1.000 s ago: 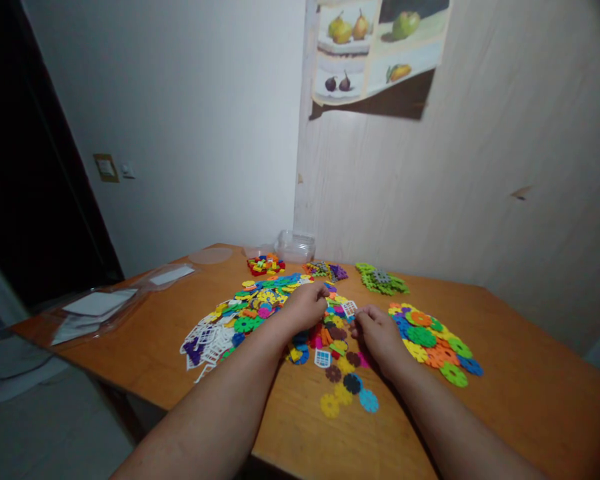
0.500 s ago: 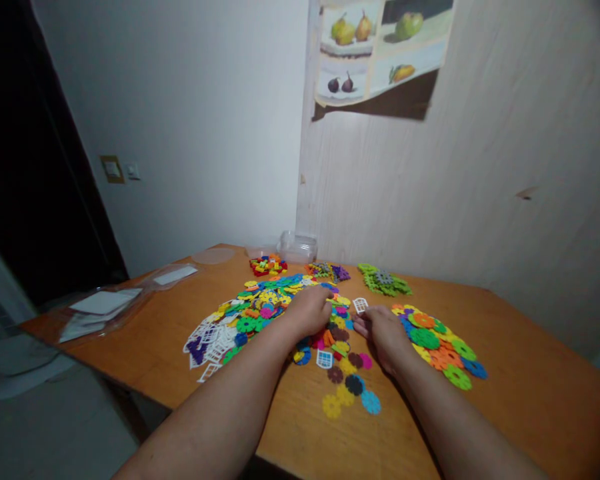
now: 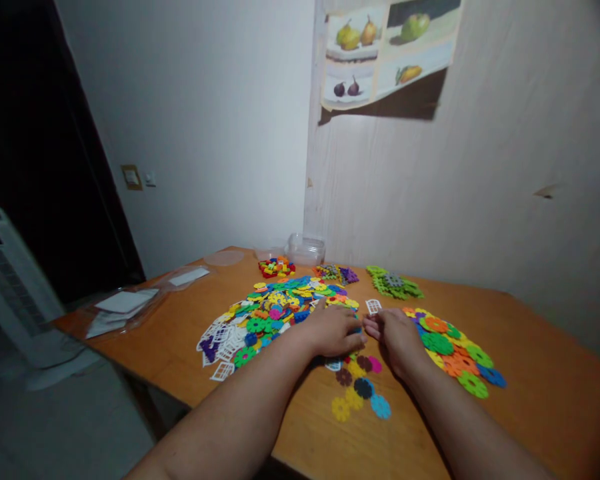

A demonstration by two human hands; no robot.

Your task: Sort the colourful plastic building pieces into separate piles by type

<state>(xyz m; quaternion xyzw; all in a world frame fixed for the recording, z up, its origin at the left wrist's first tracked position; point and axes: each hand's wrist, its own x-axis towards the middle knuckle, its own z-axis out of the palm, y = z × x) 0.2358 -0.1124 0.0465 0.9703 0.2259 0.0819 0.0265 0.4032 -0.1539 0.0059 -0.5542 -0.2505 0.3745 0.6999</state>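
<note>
My left hand (image 3: 334,329) lies palm down with spread fingers over the right side of a mixed pile of colourful plastic pieces (image 3: 273,310). Close to its fingertips is my right hand (image 3: 394,335), its fingers bent together at a white window-shaped piece (image 3: 373,307) that sticks up past them; whether they grip it is unclear. White lattice pieces (image 3: 223,341) gather at the pile's left end. Right of my right hand lies a group of larger flower discs (image 3: 463,359). Small discs (image 3: 363,388) are scattered nearer the front edge.
Behind the pile are small red and yellow pieces (image 3: 276,267), a clear plastic container (image 3: 306,249) and green pieces (image 3: 395,283). Plastic bags with white cards (image 3: 125,303) lie at the table's left. A white fan (image 3: 23,293) stands on the floor.
My left hand has moved right and nearer, toward my right hand, and its fingers have spread over the pieces. The view has shifted slightly left. My right hand keeps its place by the white piece.
</note>
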